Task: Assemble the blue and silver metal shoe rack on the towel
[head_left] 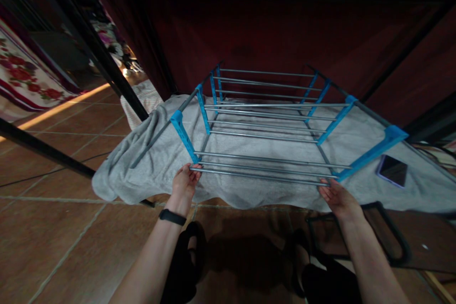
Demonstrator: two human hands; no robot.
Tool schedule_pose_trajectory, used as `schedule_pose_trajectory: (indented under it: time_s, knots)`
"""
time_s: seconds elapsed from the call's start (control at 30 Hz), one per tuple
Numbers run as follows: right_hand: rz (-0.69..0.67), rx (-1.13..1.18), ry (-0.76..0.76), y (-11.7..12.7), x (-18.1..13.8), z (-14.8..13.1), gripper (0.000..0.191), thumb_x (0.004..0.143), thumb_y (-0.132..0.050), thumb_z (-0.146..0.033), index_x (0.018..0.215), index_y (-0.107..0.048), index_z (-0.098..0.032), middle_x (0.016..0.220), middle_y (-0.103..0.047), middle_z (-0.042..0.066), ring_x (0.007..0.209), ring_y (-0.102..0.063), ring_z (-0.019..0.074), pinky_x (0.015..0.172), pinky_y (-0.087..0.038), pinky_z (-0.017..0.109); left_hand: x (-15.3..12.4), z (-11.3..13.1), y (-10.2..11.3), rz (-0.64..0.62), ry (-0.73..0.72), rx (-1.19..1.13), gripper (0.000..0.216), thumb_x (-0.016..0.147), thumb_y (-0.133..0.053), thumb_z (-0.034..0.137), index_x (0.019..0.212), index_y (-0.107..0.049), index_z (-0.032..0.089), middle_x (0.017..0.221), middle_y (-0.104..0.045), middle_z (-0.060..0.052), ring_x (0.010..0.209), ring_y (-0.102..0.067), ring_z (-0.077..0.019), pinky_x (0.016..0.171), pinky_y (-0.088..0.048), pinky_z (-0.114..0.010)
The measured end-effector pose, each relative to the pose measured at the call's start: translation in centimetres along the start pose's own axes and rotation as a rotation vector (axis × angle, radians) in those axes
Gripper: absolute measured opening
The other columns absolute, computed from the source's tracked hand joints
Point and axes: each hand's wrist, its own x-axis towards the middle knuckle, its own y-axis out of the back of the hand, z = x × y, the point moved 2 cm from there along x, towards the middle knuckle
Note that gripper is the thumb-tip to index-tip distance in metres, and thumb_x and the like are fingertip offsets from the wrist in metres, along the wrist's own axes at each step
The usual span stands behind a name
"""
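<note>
A rack of grey metal tubes [263, 137] joined by blue plastic brackets [185, 137] lies on a grey cloth [242, 197]. My left hand [185, 181] pinches the left end of the nearest tube, just below the front left bracket. At that tube's right end, the fingers of my right hand [337, 195] are closed, close to the front right bracket [374, 152]. The rack's long side tubes run away from me towards the dark red panel behind.
A phone [392, 171] lies on the cloth at the right. Dark metal poles [103, 57] cross the left side. A black-framed seat [388, 237] stands low at the right. Tiled floor [64, 228] stretches below, with a thin cable [57, 169] and a floral cloth [28, 71] at the left.
</note>
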Motion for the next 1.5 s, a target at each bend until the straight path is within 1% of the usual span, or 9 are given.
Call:
schedule_pose_trajectory:
  time_s: [0.17, 0.4, 0.6, 0.8, 1.03, 1.27, 1.37, 1.5]
  knots:
    - [-0.017, -0.007, -0.009, 0.0, 0.0, -0.2, 0.017, 0.085, -0.049, -0.005, 0.086, -0.056, -0.02, 0.081, -0.067, 0.002, 0.07, -0.067, 0.0122, 0.062, -0.06, 0.024, 0.2, -0.1, 0.1, -0.016, -0.004, -0.005, 0.014, 0.093, -0.044, 0.009, 0.087, -0.053, 0.017, 0.068, -0.066, -0.002, 0.058, -0.065, -0.011, 0.053, -0.049, -0.019]
    - [-0.045, 0.002, -0.004, 0.1, 0.1, -0.1, 0.021, 0.084, -0.047, -0.002, 0.086, -0.054, -0.021, 0.082, -0.067, 0.002, 0.073, -0.068, 0.0122, 0.064, -0.061, 0.025, 0.4, -0.2, 0.1, -0.012, 0.014, -0.021, 0.016, 0.092, -0.044, 0.007, 0.083, -0.053, 0.017, 0.068, -0.066, -0.003, 0.055, -0.063, -0.0107, 0.052, -0.048, -0.018]
    - [-0.028, 0.004, -0.007, 0.1, 0.1, 0.1, 0.018, 0.086, -0.047, -0.004, 0.086, -0.053, -0.022, 0.081, -0.067, 0.002, 0.07, -0.067, 0.0117, 0.061, -0.06, 0.024, 0.5, -0.2, 0.1, -0.019, 0.019, -0.037, 0.019, 0.096, -0.044, 0.015, 0.079, -0.053, 0.016, 0.067, -0.066, -0.003, 0.051, -0.06, -0.0094, 0.05, -0.048, -0.018]
    - [-0.01, 0.001, -0.039, -0.1, 0.1, -0.2, 0.016, 0.089, -0.046, -0.007, 0.084, -0.056, -0.019, 0.078, -0.065, 0.003, 0.065, -0.065, 0.0113, 0.059, -0.059, 0.023, 0.4, -0.1, 0.1, 0.01, 0.026, -0.061, 0.02, 0.095, -0.046, 0.015, 0.076, -0.052, 0.015, 0.066, -0.064, -0.003, 0.052, -0.061, -0.0106, 0.047, -0.049, -0.019]
    - [0.0, 0.022, -0.062, -0.4, -0.4, -0.4, 0.019, 0.09, -0.045, -0.007, 0.079, -0.055, -0.019, 0.077, -0.065, 0.003, 0.066, -0.066, 0.0121, 0.06, -0.06, 0.024, -0.2, 0.2, -0.2, 0.026, 0.043, -0.047, 0.023, 0.097, -0.044, 0.016, 0.075, -0.05, 0.015, 0.063, -0.062, -0.001, 0.047, -0.057, -0.0081, 0.046, -0.048, -0.017]
    - [-0.026, 0.034, -0.037, -0.6, -0.6, -0.6, 0.019, 0.091, -0.044, -0.009, 0.08, -0.056, -0.019, 0.078, -0.066, 0.002, 0.067, -0.066, 0.011, 0.06, -0.06, 0.023, -0.5, 0.3, -0.5, 0.021, 0.054, -0.043, 0.024, 0.097, -0.043, 0.017, 0.074, -0.051, 0.015, 0.062, -0.062, -0.001, 0.044, -0.053, -0.0074, 0.044, -0.046, -0.017]
    - [-0.007, 0.053, -0.034, -0.7, -0.7, -0.8, 0.019, 0.091, -0.044, -0.009, 0.08, -0.056, -0.019, 0.077, -0.065, 0.002, 0.067, -0.066, 0.0109, 0.059, -0.06, 0.022, -0.6, 0.2, -0.5, 0.019, 0.057, -0.044, 0.025, 0.097, -0.044, 0.017, 0.074, -0.051, 0.015, 0.062, -0.062, -0.002, 0.044, -0.054, -0.0077, 0.045, -0.047, -0.017]
    - [0.013, 0.06, -0.04, -0.8, -1.0, -0.9, 0.019, 0.091, -0.046, -0.008, 0.08, -0.057, -0.018, 0.075, -0.064, 0.0, 0.063, -0.064, 0.0083, 0.06, -0.059, 0.019, -0.7, 0.2, -0.6, 0.013, 0.068, -0.043, 0.027, 0.098, -0.042, 0.016, 0.073, -0.052, 0.014, 0.062, -0.062, -0.002, 0.046, -0.055, -0.008, 0.045, -0.047, -0.017]
